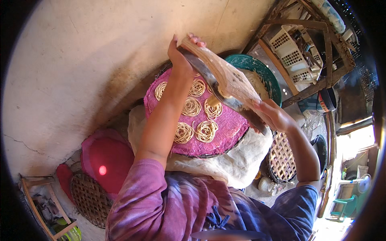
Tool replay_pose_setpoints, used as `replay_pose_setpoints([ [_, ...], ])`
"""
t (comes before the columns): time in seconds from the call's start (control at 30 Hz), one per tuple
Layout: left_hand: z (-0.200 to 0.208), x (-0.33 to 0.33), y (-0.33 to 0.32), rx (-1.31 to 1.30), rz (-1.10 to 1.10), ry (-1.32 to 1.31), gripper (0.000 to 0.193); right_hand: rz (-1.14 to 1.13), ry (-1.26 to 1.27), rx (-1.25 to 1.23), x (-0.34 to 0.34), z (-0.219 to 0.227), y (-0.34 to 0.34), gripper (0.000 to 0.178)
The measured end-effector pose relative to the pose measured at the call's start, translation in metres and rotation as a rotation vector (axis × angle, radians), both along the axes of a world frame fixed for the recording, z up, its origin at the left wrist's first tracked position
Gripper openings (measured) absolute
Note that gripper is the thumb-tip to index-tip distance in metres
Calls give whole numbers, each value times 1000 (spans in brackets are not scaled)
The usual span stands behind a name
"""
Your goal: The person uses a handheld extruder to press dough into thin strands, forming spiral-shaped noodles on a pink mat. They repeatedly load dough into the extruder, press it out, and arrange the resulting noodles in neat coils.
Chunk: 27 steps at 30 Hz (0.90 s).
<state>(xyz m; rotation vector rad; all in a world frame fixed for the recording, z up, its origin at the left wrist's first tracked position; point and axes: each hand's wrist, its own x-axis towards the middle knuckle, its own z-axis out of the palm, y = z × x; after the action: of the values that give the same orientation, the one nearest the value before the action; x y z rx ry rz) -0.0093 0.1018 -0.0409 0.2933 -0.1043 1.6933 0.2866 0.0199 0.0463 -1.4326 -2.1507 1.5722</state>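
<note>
A long wooden hand press (227, 74) with a darker lower half is held tilted above a round tray covered in pink cloth (235, 130). My left hand (179, 56) is wrapped round its upper far end, with fingertips showing over the edge. Around the lower right end my right hand (274, 115) is closed. Under the press's middle, a pale clump of dough strands (214, 100) hangs over the cloth. Several flat coiled nests of dough strands (206, 131) lie spread on the cloth. The press and my left forearm hide part of the tray.
White cloth (245, 162) lies beneath the tray. Behind the press stands a green basin (274, 76) with pale contents. A bare wall (88, 52) rises at the far left. Woven trays (283, 156) lie at both sides, and a white crate (291, 54) stands at the far right.
</note>
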Motion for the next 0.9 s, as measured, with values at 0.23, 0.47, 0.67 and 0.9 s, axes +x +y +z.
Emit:
replay_pose_setpoints([
  [0.23,-44,35,9,8,-79,-23,27,-28,36,-129,23,-28,6,59],
  [0.47,-3,30,27,151,-125,94,29,-37,108,-133,36,-40,13,66],
  [0.67,-12,81,6,-30,-184,-69,26,-156,-21,-454,62,-1,-6,74],
  [0.9,-21,77,1,15,-153,-107,30,-110,40,-386,57,-5,-16,70],
])
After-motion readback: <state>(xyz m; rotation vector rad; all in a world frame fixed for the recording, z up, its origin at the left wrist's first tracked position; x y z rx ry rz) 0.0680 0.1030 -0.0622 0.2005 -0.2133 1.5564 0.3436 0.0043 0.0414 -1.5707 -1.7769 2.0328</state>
